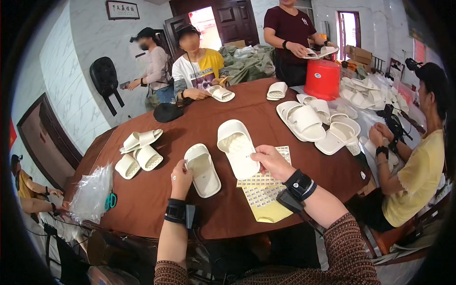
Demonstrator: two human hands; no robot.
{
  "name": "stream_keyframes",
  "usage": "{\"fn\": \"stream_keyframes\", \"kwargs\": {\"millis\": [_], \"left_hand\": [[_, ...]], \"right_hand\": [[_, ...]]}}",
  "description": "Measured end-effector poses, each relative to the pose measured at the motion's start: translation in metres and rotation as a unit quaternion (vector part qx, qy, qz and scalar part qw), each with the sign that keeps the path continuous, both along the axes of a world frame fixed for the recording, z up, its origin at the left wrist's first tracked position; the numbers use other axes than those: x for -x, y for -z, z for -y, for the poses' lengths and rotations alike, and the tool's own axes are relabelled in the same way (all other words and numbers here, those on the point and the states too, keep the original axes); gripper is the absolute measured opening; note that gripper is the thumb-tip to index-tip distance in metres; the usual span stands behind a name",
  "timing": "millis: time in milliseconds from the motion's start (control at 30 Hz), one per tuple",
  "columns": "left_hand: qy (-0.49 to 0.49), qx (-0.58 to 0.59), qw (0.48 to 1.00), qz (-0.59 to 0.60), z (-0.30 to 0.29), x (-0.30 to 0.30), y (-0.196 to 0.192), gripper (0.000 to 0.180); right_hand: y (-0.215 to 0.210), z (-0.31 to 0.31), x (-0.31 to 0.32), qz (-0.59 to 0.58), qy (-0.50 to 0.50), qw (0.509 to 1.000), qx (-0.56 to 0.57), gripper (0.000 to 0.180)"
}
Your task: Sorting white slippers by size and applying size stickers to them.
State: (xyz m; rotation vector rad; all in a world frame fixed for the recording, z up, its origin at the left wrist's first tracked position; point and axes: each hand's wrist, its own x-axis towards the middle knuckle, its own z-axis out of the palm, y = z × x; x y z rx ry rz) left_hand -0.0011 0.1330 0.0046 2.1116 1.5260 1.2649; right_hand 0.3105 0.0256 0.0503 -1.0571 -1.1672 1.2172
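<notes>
Your right hand (271, 161) grips a white slipper (237, 147) at its heel end, with the fingers closed on the edge, and the slipper is lifted a little above the brown round table (199, 209), its toe pointing away from you. Your left hand (181, 175) rests on a second white slipper (203, 169) that lies flat on the table just beside the first one; the fingers are curled on its left edge and hold it lightly. Under your right hand lies a sheet of small stickers (263, 190) on yellow backing paper, which hangs a little over the table edge near you. To your left there is a group of more white slippers (138, 152), well apart from your hands, and further left a clear plastic bag (92, 192) with green scissors (110, 201) beside it. On the far right side of the table lies a pile of white slippers (313, 123), and behind it stands a red bucket (322, 79). A person in a yellow shirt (413, 175) sits at your right, and another person across the table (197, 71) holds a slipper too. A standing person in a dark red shirt (292, 33) holds a pair of slippers above the bucket.
</notes>
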Motion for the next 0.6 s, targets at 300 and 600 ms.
{"fn": "stream_keyframes", "kwargs": {"millis": [300,600], "left_hand": [[-0.013,0.001,1.0,0.017,-0.005,-0.004,-0.012,0.03],[0.006,0.097,0.987,0.131,-0.01,-0.001,-0.009,0.033]], "right_hand": [[0.008,-0.026,-0.021,-0.091,0.08,0.991,-0.059,0.016],[0.011,-0.041,-0.052,-0.245,0.19,0.951,-0.005,0.014]]}}
